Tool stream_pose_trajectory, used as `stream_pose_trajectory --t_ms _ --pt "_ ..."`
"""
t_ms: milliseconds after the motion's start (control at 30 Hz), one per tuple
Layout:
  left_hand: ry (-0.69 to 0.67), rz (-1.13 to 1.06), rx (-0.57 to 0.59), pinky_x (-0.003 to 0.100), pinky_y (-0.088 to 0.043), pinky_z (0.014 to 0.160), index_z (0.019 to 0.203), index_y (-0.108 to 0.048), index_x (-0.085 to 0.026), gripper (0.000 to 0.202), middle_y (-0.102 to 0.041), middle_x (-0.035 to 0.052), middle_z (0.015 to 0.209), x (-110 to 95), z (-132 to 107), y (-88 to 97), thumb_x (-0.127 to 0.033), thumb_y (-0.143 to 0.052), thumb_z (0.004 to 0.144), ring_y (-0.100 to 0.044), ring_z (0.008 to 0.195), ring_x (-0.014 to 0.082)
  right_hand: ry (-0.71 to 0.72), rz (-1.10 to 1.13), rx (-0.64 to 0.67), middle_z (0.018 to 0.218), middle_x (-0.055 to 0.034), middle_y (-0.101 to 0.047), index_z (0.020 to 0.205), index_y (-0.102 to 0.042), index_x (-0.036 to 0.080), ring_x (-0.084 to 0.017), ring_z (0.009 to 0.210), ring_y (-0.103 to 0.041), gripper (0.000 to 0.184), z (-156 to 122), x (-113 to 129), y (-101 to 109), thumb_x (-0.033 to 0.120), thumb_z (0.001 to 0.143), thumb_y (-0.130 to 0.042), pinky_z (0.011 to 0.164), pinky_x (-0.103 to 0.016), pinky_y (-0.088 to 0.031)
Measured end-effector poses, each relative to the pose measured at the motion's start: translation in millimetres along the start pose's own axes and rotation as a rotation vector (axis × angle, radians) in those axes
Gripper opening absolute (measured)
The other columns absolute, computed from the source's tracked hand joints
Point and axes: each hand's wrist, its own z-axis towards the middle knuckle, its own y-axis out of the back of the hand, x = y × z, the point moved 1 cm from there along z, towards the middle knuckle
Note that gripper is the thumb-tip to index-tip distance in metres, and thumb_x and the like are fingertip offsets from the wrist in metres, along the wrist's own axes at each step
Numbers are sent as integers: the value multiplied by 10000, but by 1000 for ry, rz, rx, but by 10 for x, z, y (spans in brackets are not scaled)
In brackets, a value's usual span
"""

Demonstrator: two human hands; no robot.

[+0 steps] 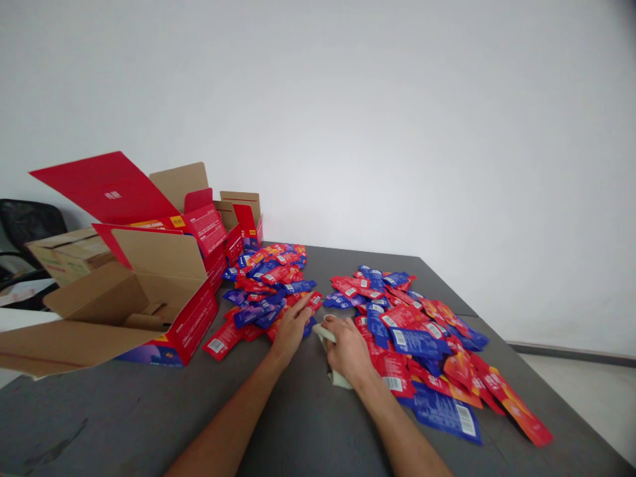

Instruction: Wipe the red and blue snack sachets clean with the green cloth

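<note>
My left hand (292, 329) lies with fingers stretched out against the right side of the left pile of red and blue sachets (261, 310). Its fingertips touch a red sachet there. My right hand (346, 346) is closed over a pale green cloth (340, 379) pressed on the dark grey table (308, 424). The folded cloth shows at the fingertips and under the palm. Right beside that hand spreads a second pile of red and blue sachets (417, 341), many with white barcode labels. A narrow strip of tabletop separates the piles.
An open red cardboard box (196, 321) stands at the left with its flaps spread. Behind it are more open red boxes (206, 228) and a brown carton (74, 252). A black chair (30, 228) is at far left. A white wall (377, 132) rises beyond the table.
</note>
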Motion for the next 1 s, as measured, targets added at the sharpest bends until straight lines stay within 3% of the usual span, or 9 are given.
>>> stream_pose_trajectory --t_ms 133,233,367,500,633,733,867,1000 --pt "-342 700 -14 453 -242 1150 1192 -707 -282 409 -598 93 1332 -29 25 103 -210 -661 792 -452 1297 310 -81 -88 -57 1148 -35 -716 975 -717 281 -244 945 -646 342 -10 -142 -1 39 771 -589 886 -362 -475" --pt "-379 1202 -129 544 -279 1078 1268 -657 -279 465 -500 144 1409 -9 50 239 -191 -601 816 -418 1273 369 -144 -132 -75 1049 -49 -736 921 -717 272 -235 874 -648 243 -22 -177 27 88 802 -613 793 -323 -475" --pt "-369 1580 -218 562 -317 1024 1238 -664 -253 413 -474 175 1402 43 58 329 -189 -549 847 -387 1280 383 -281 -162 2 960 -64 -734 880 -713 239 -212 883 -639 162 -12 -152 102 131 834 -601 738 -263 -441" --pt "-453 1650 -159 533 -284 1093 1162 -688 -210 346 -500 159 1386 169 96 195 -192 -533 853 -355 1341 351 -414 -175 62 960 -73 -732 881 -712 216 -210 930 -638 175 7 -136 177 130 843 -565 754 -251 -414" --pt "-512 1516 171 433 -271 1152 1276 -613 -164 423 -511 148 1419 386 311 -126 -175 -460 882 -402 1359 268 -511 -186 23 962 -85 -736 971 -715 215 -212 886 -651 215 9 -215 225 152 852 -548 725 -261 -409" --pt "-453 1470 391 403 -238 1176 1379 -527 -122 491 -461 172 1480 561 557 -396 -190 -409 908 -372 1398 255 -561 -194 2 983 -96 -735 963 -714 213 -216 871 -655 210 10 -297 248 164 847 -546 701 -267 -407" --pt "-399 1472 479 433 -279 1151 1428 -482 -157 559 -420 162 1518 743 822 -633 -253 -497 877 -364 1404 296 -582 -190 -14 978 -106 -729 921 -711 214 -231 887 -656 174 14 -366 253 210 870 -544 701 -278 -417" --pt "-367 1496 537 461 -343 1086 1366 -550 -248 486 -480 125 1472 822 892 -685 -246 -505 882 -426 1342 312 -580 -184 -19 958 -123 -725 925 -714 203 -226 862 -659 178 14 -393 238 211 871 -544 698 -279 -427"
